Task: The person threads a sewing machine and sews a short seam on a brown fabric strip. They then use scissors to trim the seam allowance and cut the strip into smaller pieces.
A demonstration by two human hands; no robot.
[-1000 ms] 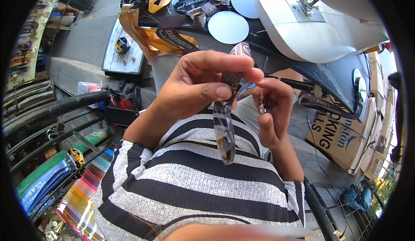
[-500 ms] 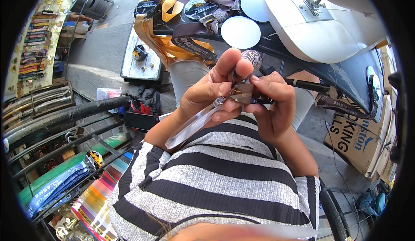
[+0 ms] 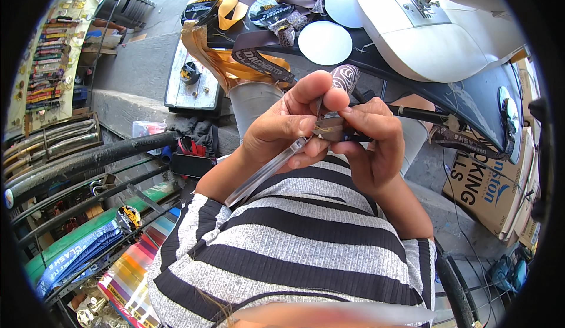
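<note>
My left hand (image 3: 279, 122) is closed in a pinch on a dark printed ribbon (image 3: 345, 77), whose folded part shows behind the fingertips. A paler folded piece of it (image 3: 329, 129) lies between my two hands. My right hand (image 3: 375, 142) is closed too, thumb and forefinger pinching the ribbon's right side; a small dark bit shows between these fingers, too hidden to name. From under my left fingers a clear plastic strip (image 3: 265, 172) with a small clip-like end slants down toward my left forearm. Both hands are held in front of my striped shirt.
A white sewing machine (image 3: 435, 39) stands on the dark table (image 3: 376, 63), beside white discs (image 3: 325, 43) and several ribbons. A yellow ribbon bundle (image 3: 206, 54) hangs at the table's left. A white-topped box (image 3: 191, 83) stands left, a metal rail (image 3: 88, 160) nearer, a carton (image 3: 482, 189) right.
The clear strip has turned more edge-on and looks narrower. The folded ribbon between my fingers has shifted slightly. Both hands keep their grip in nearly the same place.
</note>
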